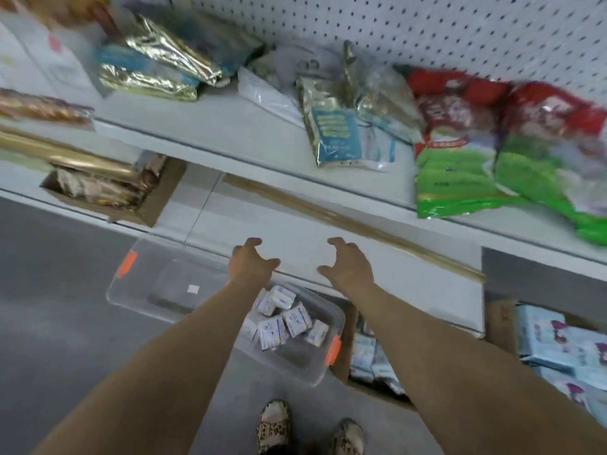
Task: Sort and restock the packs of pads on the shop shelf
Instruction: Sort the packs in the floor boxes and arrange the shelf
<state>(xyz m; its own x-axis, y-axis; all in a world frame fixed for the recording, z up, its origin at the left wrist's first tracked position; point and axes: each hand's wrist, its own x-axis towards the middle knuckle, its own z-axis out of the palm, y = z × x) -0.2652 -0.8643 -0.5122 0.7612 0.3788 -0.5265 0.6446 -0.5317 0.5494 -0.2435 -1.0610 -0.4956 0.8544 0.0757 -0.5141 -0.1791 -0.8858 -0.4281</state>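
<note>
Both my arms reach forward over a clear plastic bin (pixel 157 290) with orange latches that stands on the floor. Several small white-and-blue packs of pads (pixel 285 318) lie in its right end. My left hand (pixel 251 261) and my right hand (pixel 349 264) hover side by side above the front edge of the lower white shelf (pixel 295 231), fingers loosely curved, holding nothing. More pale blue packs (pixel 374 359) fill a cardboard box under the shelf, to the right of the bin.
The upper shelf (pixel 230 126) carries gold foil bags (pixel 157 64), a blue-labelled bag (pixel 335 136) and red-and-green bags (pixel 492 152) before a pegboard wall. An open cardboard box (pixel 108 188) sits at left, pale blue packs (pixel 571 349) at lower right. My feet (pixel 308 428) stand on grey floor.
</note>
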